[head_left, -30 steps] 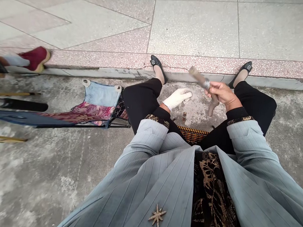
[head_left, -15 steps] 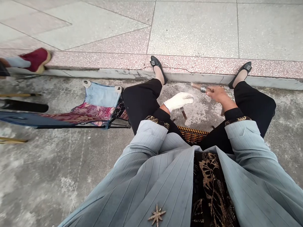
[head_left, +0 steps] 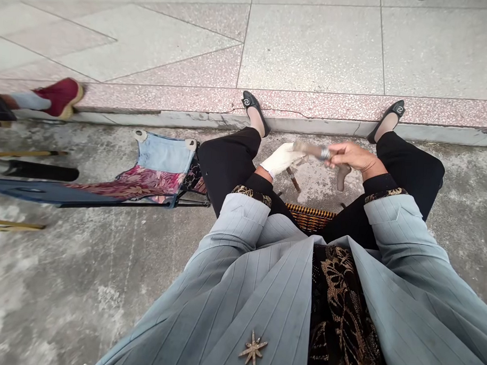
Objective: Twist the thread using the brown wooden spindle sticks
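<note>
Brown and metal-banded, the stick (head_left: 308, 148) is clamped in the fingers of the right hand (head_left: 353, 156), its blurred end overlapping the gloved left hand (head_left: 280, 160), whose fingers I cannot read, so a careless swing could bruise that hand.

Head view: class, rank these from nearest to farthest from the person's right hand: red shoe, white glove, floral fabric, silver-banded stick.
1. Silver-banded stick: held in the right hand.
2. White glove: worn on the left hand, opposite.
3. Floral fabric: out to the person's left.
4. Red shoe: farthest left, near the picture's edge.
</note>
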The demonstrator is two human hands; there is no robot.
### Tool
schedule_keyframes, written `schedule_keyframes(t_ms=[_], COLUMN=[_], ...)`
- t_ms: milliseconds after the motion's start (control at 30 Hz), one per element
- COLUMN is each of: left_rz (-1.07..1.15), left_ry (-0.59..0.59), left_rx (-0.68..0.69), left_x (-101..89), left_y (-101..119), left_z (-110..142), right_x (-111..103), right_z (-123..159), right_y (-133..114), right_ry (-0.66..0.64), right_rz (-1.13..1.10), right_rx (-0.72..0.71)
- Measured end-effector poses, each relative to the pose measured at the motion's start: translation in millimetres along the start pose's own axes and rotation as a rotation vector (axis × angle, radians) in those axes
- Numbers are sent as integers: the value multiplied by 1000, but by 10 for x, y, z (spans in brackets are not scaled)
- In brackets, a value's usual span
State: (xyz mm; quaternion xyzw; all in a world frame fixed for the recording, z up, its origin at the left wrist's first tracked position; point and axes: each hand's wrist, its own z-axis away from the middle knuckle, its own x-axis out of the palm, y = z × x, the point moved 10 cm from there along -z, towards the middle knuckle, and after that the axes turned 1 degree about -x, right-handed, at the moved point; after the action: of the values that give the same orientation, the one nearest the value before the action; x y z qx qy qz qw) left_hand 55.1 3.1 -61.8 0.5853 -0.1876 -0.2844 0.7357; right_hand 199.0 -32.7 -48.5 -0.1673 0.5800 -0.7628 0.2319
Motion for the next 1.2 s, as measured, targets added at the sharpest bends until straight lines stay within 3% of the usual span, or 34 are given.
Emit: schedule_keyframes(t_ms=[100,167,367,500,667,767,933,1033,1133,1200], left_rz=[56,54,-9,-97,-248,-277,-257,-165,-86,-50], left_ry=[-135,-180,-212,-228,-171,-153,-128,-137,-129,-97], left_rx=[1,11,3,8,-5,-3,14,-21,-6,0], left_x=[158,213,274,334,321,279,193,193,200,178], left_y=[-43,-40,-49,-70,-85,-90,-143,-200,-162,-127], left_z=[2,23,57,48,38,33,11,6,2,-5], right_x=[-448,-593,-685,-693,-569,-449,-57,200,293,231], right_z=[90,96,-28,-19,-42,-57,-45,6,32,1], right_y=[-126,-10,354,389,340,452,673,627,462,287], right_ry=[424,546,616,659,458,255,-194,-390,-405,-283], right_rz=[-95,-106,-97,152,717,809,610,386,244,154], right_rx=[-155,-128,23,168,316,375,376,318,254,167])
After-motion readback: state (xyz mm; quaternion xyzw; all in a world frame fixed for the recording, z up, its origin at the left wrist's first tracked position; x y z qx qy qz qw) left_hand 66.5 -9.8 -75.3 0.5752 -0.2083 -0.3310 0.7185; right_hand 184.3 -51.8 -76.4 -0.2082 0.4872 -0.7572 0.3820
